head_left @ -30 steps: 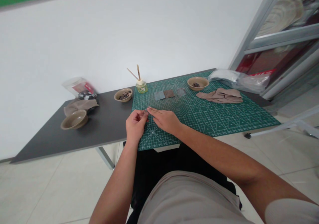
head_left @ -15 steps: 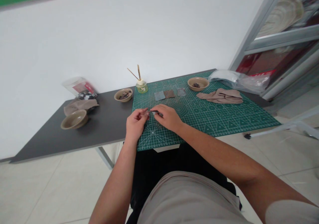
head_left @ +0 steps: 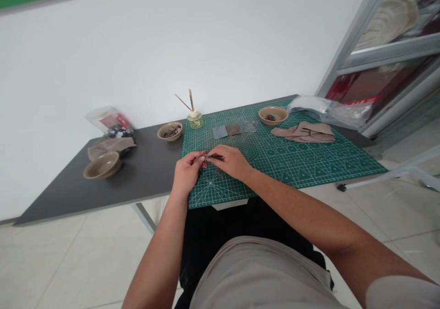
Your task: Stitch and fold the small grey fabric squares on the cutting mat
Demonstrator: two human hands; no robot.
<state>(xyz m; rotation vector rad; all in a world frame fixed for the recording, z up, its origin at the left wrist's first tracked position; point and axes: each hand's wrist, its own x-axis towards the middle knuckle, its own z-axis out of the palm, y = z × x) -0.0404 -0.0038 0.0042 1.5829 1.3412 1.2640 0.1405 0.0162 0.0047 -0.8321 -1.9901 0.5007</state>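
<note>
Over the front left of the green cutting mat [head_left: 285, 155], my two hands meet at the fingertips. My left hand [head_left: 187, 169] is closed in a pinch on a small object, mostly covered by thumb and fingers. My right hand [head_left: 232, 161] is closed around a dark, thin, flat piece [head_left: 216, 157], its edge showing between thumb and fingers and pointing at the left fingertips. Beyond the hands lie small flat squares: a blue-grey square [head_left: 220, 132], a brown square [head_left: 233, 129] and a grey square [head_left: 250, 126].
A bowl of small dark pieces [head_left: 169, 131] stands left of a reed diffuser [head_left: 195, 119]. Another bowl [head_left: 273, 115] holds a dark lump, near a crumpled brown cloth [head_left: 305, 132] and plastic bag [head_left: 330, 111]. Far left are a tan bowl [head_left: 103, 166] and a cloth [head_left: 112, 147].
The dark flat piece in my right hand has tilted, so more of its face shows. My fingertips have shifted slightly; both hands stay in nearly the same place.
</note>
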